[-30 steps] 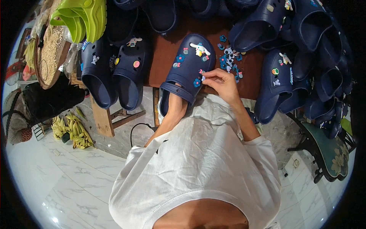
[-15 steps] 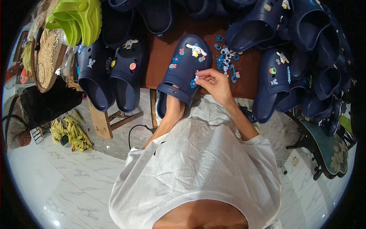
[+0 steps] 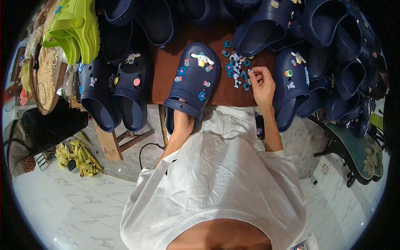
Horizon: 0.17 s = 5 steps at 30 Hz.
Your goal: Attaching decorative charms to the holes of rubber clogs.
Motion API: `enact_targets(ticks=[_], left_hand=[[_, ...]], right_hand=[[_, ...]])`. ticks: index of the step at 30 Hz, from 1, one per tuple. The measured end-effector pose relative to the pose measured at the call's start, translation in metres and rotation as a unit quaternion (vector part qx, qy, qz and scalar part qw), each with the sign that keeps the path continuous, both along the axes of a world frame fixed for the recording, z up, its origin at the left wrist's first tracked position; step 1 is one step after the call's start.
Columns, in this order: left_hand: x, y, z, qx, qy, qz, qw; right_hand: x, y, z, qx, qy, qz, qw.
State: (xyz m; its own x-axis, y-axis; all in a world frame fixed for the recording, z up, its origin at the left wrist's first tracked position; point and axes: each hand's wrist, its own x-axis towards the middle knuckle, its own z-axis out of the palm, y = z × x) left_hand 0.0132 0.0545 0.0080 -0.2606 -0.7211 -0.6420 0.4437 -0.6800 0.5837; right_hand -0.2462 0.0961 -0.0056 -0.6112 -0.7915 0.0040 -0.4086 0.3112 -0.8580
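1. The left hand (image 3: 182, 121) is pushed inside the heel opening of a navy-blue foam clog (image 3: 192, 81) lying on the brown tabletop (image 3: 166, 71); the fingers are hidden in the shoe, so whether they are clenched cannot be told.
2. The right hand (image 3: 261, 85) rests at the edge of a small heap of blue and white shoe charms (image 3: 235, 68), its fingertips pinched together on a tiny piece too small to identify.
3. That clog carries flower charms and a white figure charm near its toe.
4. A pair of navy clogs with charms (image 3: 114, 89) hangs over the table's left edge; lime-green clogs (image 3: 77, 29) sit beyond them.
5. More navy clogs (image 3: 321, 62) crowd the right side and back, just beside the right hand.
6. Bare tabletop remains only between the held clog and the left pair.
7. Below the table, bananas (image 3: 79, 156) lie on the pale marble floor (image 3: 62, 208), which is roomy.
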Motion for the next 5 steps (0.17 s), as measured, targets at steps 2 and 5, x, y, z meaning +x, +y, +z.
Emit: enact_targets(ticks=[2, 5], left_hand=[[-0.0001, 0.0001, -0.0009, 0.001, -0.002, -0.002, 1.000], [0.0006, 0.0000, 0.0009, 0.002, 0.004, -0.005, 1.000]], right_hand=[[-0.0069, -0.0037, -0.0002, 0.027, 0.045, 0.011, 0.999], [-0.0075, -0.0086, 0.0011, 0.015, 0.157, 0.040, 0.987]])
